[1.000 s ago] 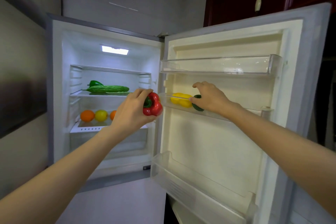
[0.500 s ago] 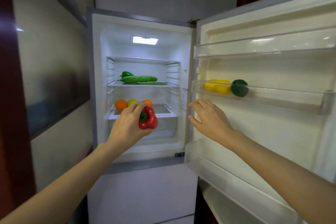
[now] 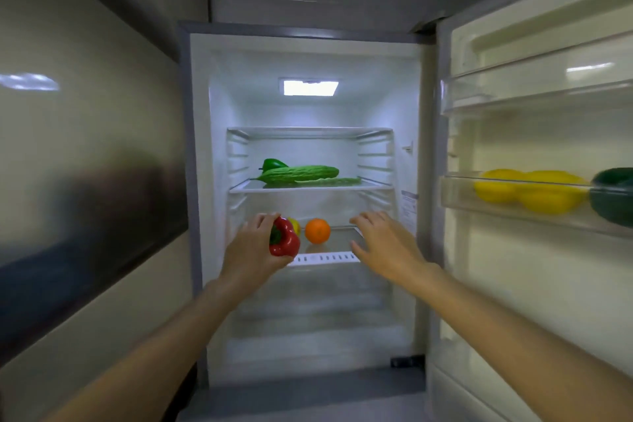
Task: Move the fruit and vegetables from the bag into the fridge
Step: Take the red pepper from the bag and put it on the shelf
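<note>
An open fridge (image 3: 308,55) fills the centre of the frame, its door (image 3: 534,267) swung out at right. On the middle shelf (image 3: 376,186) lie a bitter gourd (image 3: 299,172), with a pepper (image 3: 272,163) behind it. On the shelf below sits an orange (image 3: 317,231). Left of it, the left hand (image 3: 251,252) holds a bell pepper (image 3: 283,238); the right hand (image 3: 387,245) is at its right. The door bin (image 3: 513,205) at right holds two peppers (image 3: 529,189) with another (image 3: 613,195) to their right.

The red pepper (image 3: 285,239) in my left hand (image 3: 251,252) is glossy and smooth, while the cucumber (image 3: 298,172) at frame centre looks bumpy and matt. The door bins (image 3: 534,98) on the right are clear shiny plastic, and the wall panel (image 3: 85,134) on the left has a sheen.
</note>
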